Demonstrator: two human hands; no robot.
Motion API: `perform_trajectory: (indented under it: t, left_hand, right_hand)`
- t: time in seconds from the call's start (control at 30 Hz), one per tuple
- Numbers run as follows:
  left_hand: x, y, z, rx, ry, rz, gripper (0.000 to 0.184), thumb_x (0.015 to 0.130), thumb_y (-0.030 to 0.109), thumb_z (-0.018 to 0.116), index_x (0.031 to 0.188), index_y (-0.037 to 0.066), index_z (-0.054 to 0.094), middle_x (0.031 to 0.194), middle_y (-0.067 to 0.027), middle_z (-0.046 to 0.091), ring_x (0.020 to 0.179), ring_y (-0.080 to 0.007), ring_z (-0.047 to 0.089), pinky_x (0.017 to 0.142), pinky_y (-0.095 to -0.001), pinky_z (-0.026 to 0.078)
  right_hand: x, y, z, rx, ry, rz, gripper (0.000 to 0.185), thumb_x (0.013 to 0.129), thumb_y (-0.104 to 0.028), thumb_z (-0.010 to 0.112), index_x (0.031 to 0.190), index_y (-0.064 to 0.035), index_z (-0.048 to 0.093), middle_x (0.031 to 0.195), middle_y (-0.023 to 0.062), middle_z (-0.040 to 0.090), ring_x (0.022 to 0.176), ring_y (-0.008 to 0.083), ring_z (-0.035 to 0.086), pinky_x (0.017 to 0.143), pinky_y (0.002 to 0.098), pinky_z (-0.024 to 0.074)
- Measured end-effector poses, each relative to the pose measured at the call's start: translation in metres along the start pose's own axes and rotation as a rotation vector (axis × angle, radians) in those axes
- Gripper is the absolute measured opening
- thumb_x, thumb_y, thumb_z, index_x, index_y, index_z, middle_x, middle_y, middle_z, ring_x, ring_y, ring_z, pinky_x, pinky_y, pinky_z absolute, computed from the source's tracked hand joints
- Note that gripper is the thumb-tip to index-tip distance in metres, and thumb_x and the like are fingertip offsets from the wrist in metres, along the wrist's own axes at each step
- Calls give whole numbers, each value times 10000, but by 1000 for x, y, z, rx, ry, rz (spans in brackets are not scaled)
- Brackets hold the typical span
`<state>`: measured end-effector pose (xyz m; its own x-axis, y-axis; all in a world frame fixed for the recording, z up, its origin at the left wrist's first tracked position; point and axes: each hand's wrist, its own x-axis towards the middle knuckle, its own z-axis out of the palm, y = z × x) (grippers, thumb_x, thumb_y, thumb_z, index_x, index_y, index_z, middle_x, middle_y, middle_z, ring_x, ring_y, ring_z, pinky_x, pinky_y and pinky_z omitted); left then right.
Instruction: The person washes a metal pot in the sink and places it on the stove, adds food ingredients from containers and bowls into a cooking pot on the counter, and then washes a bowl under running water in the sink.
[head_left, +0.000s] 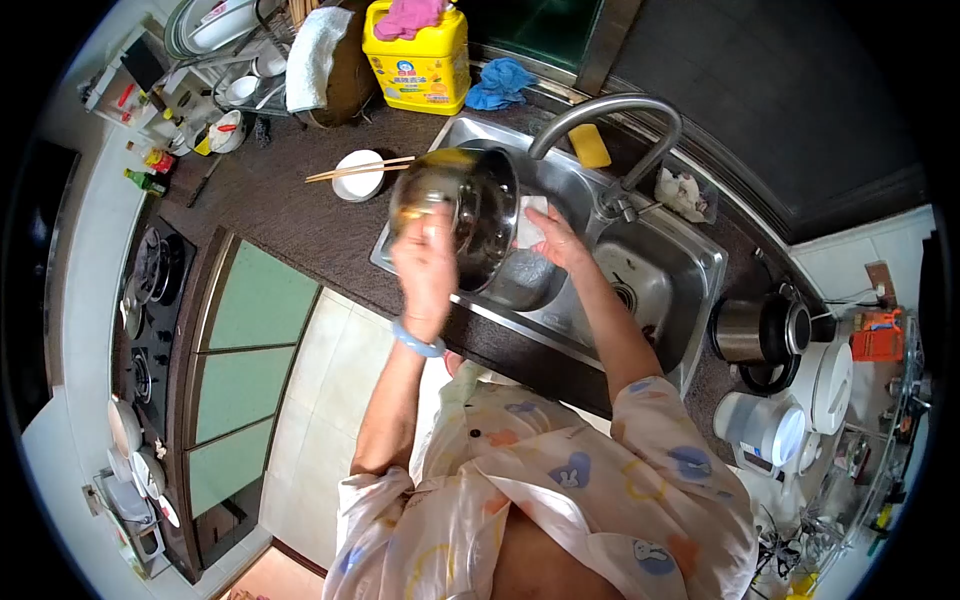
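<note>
A shiny metal bowl [480,222] is tipped on its side over the left basin of the steel sink [545,290]. My left hand [428,245], smeared by motion and with a pale bracelet at the wrist, grips the bowl from its outer side. At the bowl's rim, my right hand [558,240] pinches a small white sponge [531,222]; it could also be a folded cloth. Left of the bowl, a white bowl [358,176] stands on the counter with a pair of chopsticks [345,172] lying across it.
The curved faucet [610,105] arches over the sink, with a yellow sponge [590,146] behind it. A yellow jug [418,60] and a blue cloth [500,83] sit at the back. A metal kettle [750,330] stands to the right, a gas stove [155,300] far left.
</note>
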<state>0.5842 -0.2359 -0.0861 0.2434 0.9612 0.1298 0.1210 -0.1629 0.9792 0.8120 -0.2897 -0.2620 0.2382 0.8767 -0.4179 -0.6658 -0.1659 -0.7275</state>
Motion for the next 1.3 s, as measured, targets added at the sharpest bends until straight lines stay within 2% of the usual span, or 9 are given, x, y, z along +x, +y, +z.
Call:
perform_trajectory:
  t: [0.2,0.43,0.63,0.8,0.97,1.13,1.2,1.27,1.3]
  left_hand:
    - [3,-10,-34,-448,236,-257,389,976,320,531,634,173,415,525,78,307,454,-40,233,415,-244,185]
    - [-10,-20,-63,-540,274,-345,452,977,322,516,588,199,322,515,61,232,464,-70,202,434,-266,187]
    - [-8,-38,-75,-652,274,-413,433,975,338,503,595,191,356,486,50,263,436,-83,220,439,-264,236]
    - [-1,-40,-68,-707,240,-474,476,974,336,515,577,207,286,488,45,246,427,-85,233,425,-253,242]
    - [7,-32,-46,-671,193,-493,499,981,340,496,549,195,293,478,43,256,410,-97,234,427,-270,249]
    - [15,-36,-22,-707,110,-532,487,985,334,493,561,198,295,473,49,254,406,-86,245,414,-250,246]
    - [20,-41,-11,-725,82,-540,482,985,335,494,567,199,297,471,51,248,403,-84,237,407,-249,243]
    - [21,-37,1,-764,33,-553,469,987,341,493,582,199,305,464,50,232,394,-88,213,396,-258,242]
    - [22,-41,6,-770,14,-551,470,987,344,492,581,200,303,460,44,244,387,-93,221,398,-258,251]
  right_hand:
    - [10,-39,-7,29,-103,13,402,931,-92,551,1308,-93,411,1211,137,567,1049,313,614,776,511,559]
    - [33,-34,-16,-102,177,-47,332,908,-16,542,1219,-93,456,1048,141,614,920,280,649,715,436,561]
    - [66,4,-45,-499,200,-140,141,942,-214,547,1025,-100,535,849,79,586,698,203,567,598,352,490]
    - [90,45,-77,-1371,470,-624,283,942,-266,504,914,-22,644,926,253,648,900,371,642,736,451,518]
    - [45,42,-72,-1542,434,-436,286,946,-261,472,990,-35,643,1016,287,623,1012,423,597,854,481,478]
    - [-14,11,-99,-1378,944,-633,271,969,-267,485,1004,-4,537,928,194,597,878,361,589,800,425,464]
    - [-52,-15,-113,-628,1067,-758,323,957,-313,539,992,6,498,925,129,563,891,276,565,810,388,451]
    - [-67,-38,-145,-633,1161,-716,388,921,-404,596,992,-36,494,756,60,519,662,193,554,518,349,491]
    - [-72,-53,-148,-627,1161,-719,388,921,-404,596,992,-36,494,756,60,519,662,193,554,518,349,491]
